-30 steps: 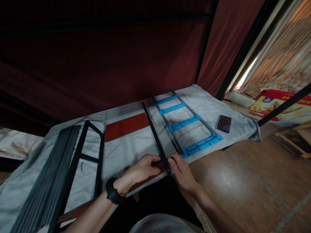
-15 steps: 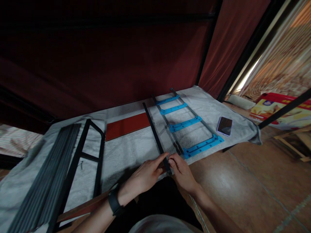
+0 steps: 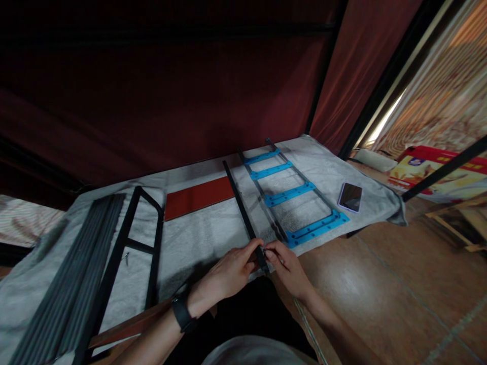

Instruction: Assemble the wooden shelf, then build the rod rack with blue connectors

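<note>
A long, narrow black bar point(image 3: 243, 210) lies on the grey cloth, its near end reaching toward my lap. My left hand point(image 3: 234, 269), with a dark watch on the wrist, is closed around that near end. Opposite it, my right hand point(image 3: 284, 267) pinches at the bar's right side; whatever is between its fingertips is too small to make out. Just right of the bar lies a ladder-like frame of grey rails with blue crosspieces point(image 3: 291, 192). An orange-red board point(image 3: 200, 197) rests left of the bar's far half.
A black tubular frame point(image 3: 140, 246) and a bundle of dark grey tubes point(image 3: 76, 279) lie at the left on the grey cloth point(image 3: 198, 243). A phone point(image 3: 350, 197) lies at the right. Dark red curtains hang behind. A red and yellow box point(image 3: 437, 170) stands beyond the right edge.
My right fingertips have shifted slightly against the bar's side. My left hand keeps its hold and the bar stays in place. The view has moved very slightly.
</note>
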A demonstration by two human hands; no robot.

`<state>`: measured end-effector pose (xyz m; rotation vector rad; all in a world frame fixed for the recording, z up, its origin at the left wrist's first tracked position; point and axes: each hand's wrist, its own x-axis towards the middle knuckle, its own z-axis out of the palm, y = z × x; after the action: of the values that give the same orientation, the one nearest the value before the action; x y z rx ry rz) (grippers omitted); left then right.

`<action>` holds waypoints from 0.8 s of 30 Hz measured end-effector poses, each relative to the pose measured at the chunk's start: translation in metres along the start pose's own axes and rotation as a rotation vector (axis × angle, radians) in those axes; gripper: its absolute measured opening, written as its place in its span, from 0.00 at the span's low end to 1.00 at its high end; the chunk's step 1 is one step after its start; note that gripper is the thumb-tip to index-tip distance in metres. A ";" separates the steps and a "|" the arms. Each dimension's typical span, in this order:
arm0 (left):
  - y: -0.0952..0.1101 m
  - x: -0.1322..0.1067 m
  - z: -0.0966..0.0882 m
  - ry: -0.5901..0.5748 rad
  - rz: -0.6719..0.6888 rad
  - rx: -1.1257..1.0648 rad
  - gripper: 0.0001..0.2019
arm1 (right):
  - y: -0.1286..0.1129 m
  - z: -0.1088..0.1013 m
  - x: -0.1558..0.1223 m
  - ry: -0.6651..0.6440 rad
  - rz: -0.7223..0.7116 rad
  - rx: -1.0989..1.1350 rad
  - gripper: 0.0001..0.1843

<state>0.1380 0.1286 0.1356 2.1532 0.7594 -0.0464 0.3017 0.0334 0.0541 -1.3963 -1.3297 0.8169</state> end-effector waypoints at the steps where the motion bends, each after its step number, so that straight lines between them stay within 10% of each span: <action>1: -0.001 0.000 0.000 0.006 0.004 -0.016 0.27 | 0.001 -0.001 0.002 -0.011 -0.018 -0.038 0.13; 24: -0.009 -0.001 0.006 0.025 -0.030 -0.051 0.31 | -0.010 -0.003 0.012 -0.058 0.081 0.004 0.15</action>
<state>0.1337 0.1279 0.1256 2.0974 0.7990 -0.0160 0.3036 0.0438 0.0663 -1.4405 -1.3216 0.9193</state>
